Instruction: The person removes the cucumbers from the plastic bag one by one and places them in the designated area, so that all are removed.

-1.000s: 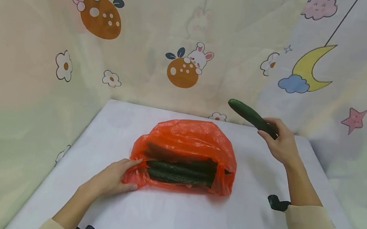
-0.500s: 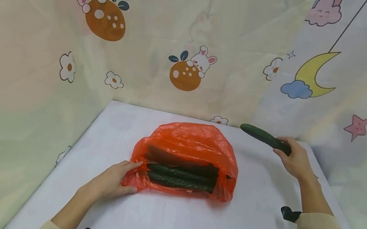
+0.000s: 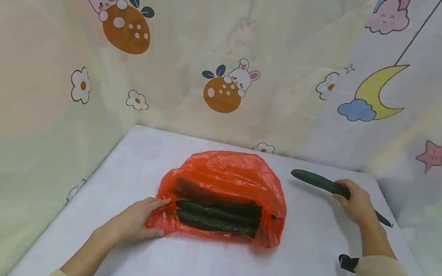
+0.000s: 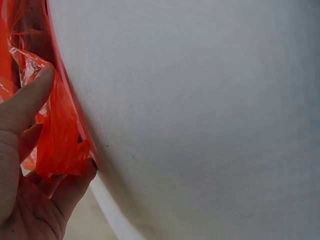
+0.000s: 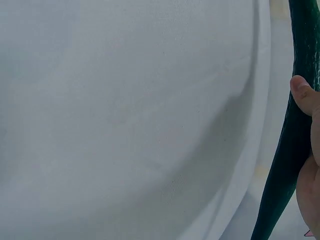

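My right hand (image 3: 355,204) grips a long dark green cucumber (image 3: 315,179) over the right back part of the table. In the right wrist view, the thumb lies along the cucumber (image 5: 287,150), whose thin end tapers downward. A red plastic bag (image 3: 227,171) lies in the middle with its mouth facing me. Inside it are several cucumbers (image 3: 216,222), lying side by side across the opening. My left hand (image 3: 130,221) holds the bag's left edge. Seen from the left wrist, the thumb and fingers surround the crumpled red plastic (image 4: 62,135).
A white-covered table (image 3: 229,272) carries the bag. Behind it and at both sides hangs a pale curtain (image 3: 185,27) printed with rabbits, flowers, a moon and a star. The table's right edge runs close by the held cucumber's thin end.
My right hand has carried the cucumber to the right and lowered it toward the table. My left hand keeps its place at the bag. The head view has shifted slightly.
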Motion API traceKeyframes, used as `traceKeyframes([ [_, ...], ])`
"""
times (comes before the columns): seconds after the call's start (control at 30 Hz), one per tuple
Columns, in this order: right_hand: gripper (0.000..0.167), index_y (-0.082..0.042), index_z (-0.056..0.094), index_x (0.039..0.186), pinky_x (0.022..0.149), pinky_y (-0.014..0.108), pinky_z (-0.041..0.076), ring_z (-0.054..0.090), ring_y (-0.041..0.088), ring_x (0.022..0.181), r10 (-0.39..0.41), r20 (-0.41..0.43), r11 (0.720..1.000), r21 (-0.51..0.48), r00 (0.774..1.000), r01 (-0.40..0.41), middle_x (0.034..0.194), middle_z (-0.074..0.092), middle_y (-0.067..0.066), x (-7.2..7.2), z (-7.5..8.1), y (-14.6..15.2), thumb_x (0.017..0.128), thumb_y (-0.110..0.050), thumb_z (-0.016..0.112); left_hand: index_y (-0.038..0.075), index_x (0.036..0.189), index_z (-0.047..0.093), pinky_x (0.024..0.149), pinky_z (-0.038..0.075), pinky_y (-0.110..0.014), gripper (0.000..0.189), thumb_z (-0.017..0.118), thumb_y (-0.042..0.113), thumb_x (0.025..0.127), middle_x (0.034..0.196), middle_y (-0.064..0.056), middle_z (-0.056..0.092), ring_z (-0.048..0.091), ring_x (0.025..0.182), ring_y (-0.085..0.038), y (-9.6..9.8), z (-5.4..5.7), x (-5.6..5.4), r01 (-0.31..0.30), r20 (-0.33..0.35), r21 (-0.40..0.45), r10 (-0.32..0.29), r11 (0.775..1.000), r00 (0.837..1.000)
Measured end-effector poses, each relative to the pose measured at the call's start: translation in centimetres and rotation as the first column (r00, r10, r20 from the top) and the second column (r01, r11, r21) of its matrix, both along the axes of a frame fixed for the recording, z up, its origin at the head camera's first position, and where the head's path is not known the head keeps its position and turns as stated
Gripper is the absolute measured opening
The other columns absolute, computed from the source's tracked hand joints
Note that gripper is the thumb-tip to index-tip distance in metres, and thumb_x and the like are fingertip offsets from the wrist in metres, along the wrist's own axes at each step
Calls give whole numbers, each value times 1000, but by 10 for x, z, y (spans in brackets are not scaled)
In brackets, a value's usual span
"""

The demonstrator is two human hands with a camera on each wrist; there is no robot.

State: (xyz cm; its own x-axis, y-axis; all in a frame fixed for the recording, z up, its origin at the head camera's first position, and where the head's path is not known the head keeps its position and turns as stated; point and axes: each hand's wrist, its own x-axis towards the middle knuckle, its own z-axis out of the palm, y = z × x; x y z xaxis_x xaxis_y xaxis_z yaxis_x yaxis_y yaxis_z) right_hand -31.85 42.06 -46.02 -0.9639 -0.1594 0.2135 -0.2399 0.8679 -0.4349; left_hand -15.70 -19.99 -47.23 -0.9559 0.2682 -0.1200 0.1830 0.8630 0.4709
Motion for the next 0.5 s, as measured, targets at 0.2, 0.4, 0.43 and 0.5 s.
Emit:
traceKeyframes([
  [0.2, 42, -3, 54, 135, 105, 78, 32, 41, 62, 133, 17, 70, 999, 47, 997, -20, 139, 53, 35, -13, -6, 1, 95, -4, 68, 26, 154, 49, 106, 49, -60, 85, 86, 46, 80, 146, -6, 55, 53, 134, -32, 1, 1, 2, -5, -7, 17, 5, 1000, 1000],
  [0.4, 45, -6, 51, 139, 105, 83, 21, 19, 72, 138, 3, 186, 998, 60, 983, -15, 147, 42, 40, -18, -15, 2, 97, -6, 65, 25, 153, 50, 105, 49, -61, 84, 86, 45, 80, 146, -7, 55, 52, 134, -33, 1, 0, 4, 2, 10, 33, -3, 999, 1000],
  [0.43, 45, -6, 50, 140, 106, 83, 21, 19, 71, 138, -4, 197, 998, 60, 980, -8, 147, 42, 40, -18, -17, 1, 97, -7, 64, 25, 153, 50, 105, 49, -61, 84, 86, 45, 80, 146, -7, 55, 52, 134, -33, 0, 0, 4, 2, 11, 36, -2, 999, 1000],
  [0.5, 45, -5, 49, 142, 106, 82, 21, 22, 70, 138, -11, 193, 998, 62, 981, -1, 148, 42, 39, -19, -21, -1, 99, -7, 62, 25, 153, 50, 105, 49, -61, 83, 86, 45, 80, 146, -6, 55, 52, 134, -33, -1, 1, 4, 2, 2, 30, -2, 1000, 1000],
])
